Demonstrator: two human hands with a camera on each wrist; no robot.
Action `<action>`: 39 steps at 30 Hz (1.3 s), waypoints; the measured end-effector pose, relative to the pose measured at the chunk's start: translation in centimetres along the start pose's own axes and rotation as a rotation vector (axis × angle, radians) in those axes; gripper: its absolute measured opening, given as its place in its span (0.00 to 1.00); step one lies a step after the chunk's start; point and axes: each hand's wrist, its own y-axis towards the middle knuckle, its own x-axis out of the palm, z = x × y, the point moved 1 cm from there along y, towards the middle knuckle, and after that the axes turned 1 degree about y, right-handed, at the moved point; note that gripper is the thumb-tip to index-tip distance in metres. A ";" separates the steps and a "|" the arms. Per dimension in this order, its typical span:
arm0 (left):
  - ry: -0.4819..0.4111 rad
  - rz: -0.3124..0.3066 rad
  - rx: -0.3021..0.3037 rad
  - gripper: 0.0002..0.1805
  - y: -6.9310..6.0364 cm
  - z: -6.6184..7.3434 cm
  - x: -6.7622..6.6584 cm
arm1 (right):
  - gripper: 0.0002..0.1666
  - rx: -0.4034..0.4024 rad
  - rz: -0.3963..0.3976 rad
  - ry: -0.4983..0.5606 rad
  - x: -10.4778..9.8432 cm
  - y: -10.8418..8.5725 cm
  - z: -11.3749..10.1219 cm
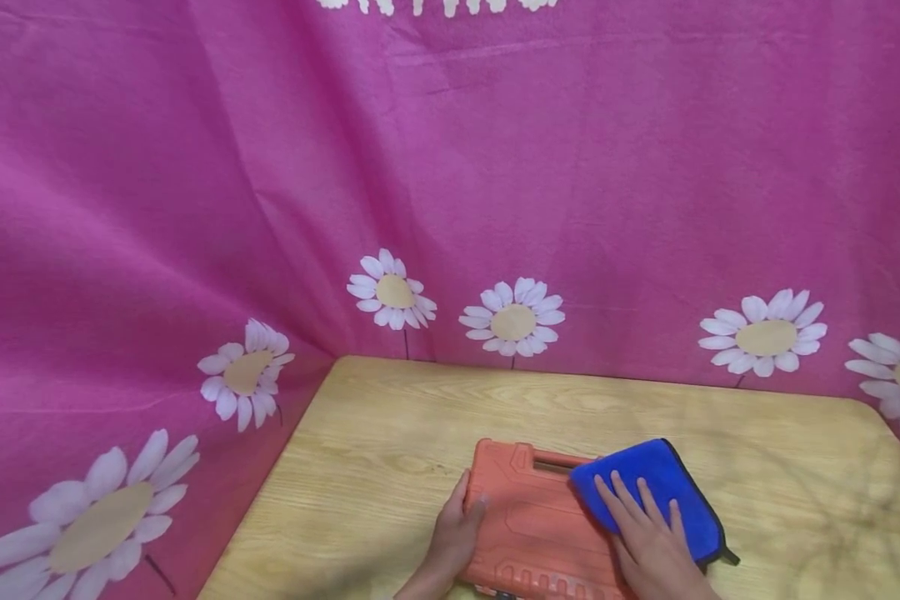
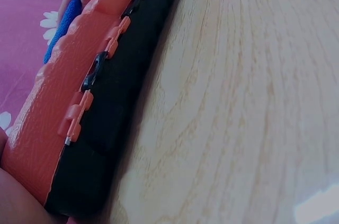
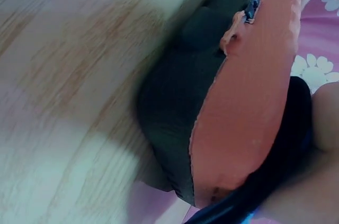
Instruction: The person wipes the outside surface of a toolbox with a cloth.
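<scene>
An orange plastic carrying case with a black lower half lies closed on the wooden table, its handle toward the far side. At its left edge my left hand grips it, thumb on the lid. A folded blue cloth with black edging lies over the case's right part and hangs past its right side. On that cloth my right hand rests flat, fingers spread. The black latches along the case's near side show in the left wrist view. The right wrist view shows the dark cloth edging draped over the lid.
The light wooden table extends around the case on the left, right and far sides. A magenta curtain with white daisies hangs along the table's back and left edges.
</scene>
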 end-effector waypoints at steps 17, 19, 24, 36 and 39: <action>0.017 0.041 -0.023 0.38 0.3 0.2 0.3 | 0.36 -0.015 -0.080 0.094 0.1 0.9 -2.1; 0.022 0.044 -0.022 0.38 0.2 0.2 0.3 | 0.35 -0.018 -0.084 0.096 0.3 1.1 -2.5; 0.024 0.036 -0.015 0.38 0.2 0.1 0.3 | 0.34 -0.047 -0.065 0.118 0.7 1.4 -3.5; 0.024 0.024 0.018 0.42 0.0 0.0 -0.1 | 0.34 -0.182 -0.014 0.139 1.9 2.4 -6.3; 0.032 0.023 0.025 0.43 0.0 -0.1 -0.2 | 0.34 -0.224 -0.030 0.168 1.9 2.8 -7.0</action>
